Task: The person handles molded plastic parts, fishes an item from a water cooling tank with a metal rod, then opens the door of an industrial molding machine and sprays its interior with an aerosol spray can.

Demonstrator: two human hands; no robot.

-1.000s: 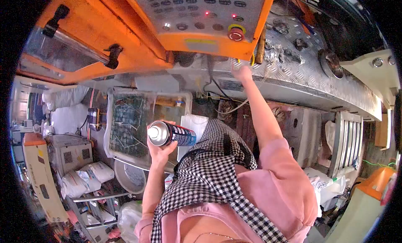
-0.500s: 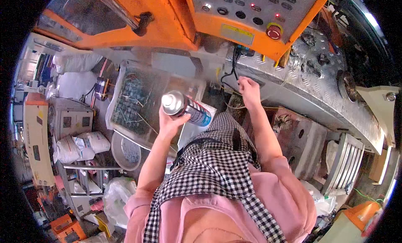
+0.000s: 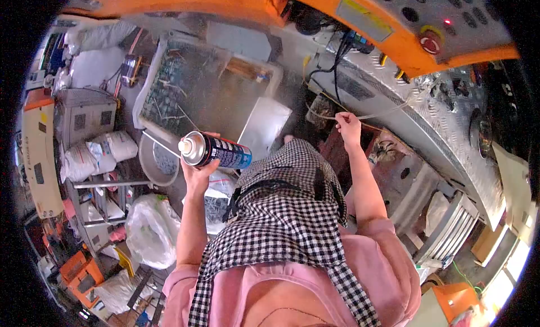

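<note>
My left hand (image 3: 197, 175) is wrapped round a spray can (image 3: 225, 152), a dark and blue cylinder with a silvery top and a pale nozzle. The can lies tilted, its top towards the left and its base near my apron. My right hand (image 3: 350, 129) is raised on the other side, thumb and fingers pinched together. Whether something small is in that pinch I cannot make out. A thin pale hose (image 3: 377, 116) passes just behind those fingers. Black cables (image 3: 336, 68) hang above the right hand, apart from it.
Ahead is a large bin (image 3: 147, 96) holding dark pieces. A round basin (image 3: 147, 164) stands at its near left. An orange machine panel (image 3: 410, 51) with a red stop button (image 3: 431, 42) overhangs at upper right. A metal tread-plate ledge (image 3: 427, 124) runs along the right, above a slatted stool (image 3: 450, 228).
The view has shifted, so the control panel sits higher and further right. My left hand has moved left with the spray can, which now lies flatter. My right hand stays pinched.
</note>
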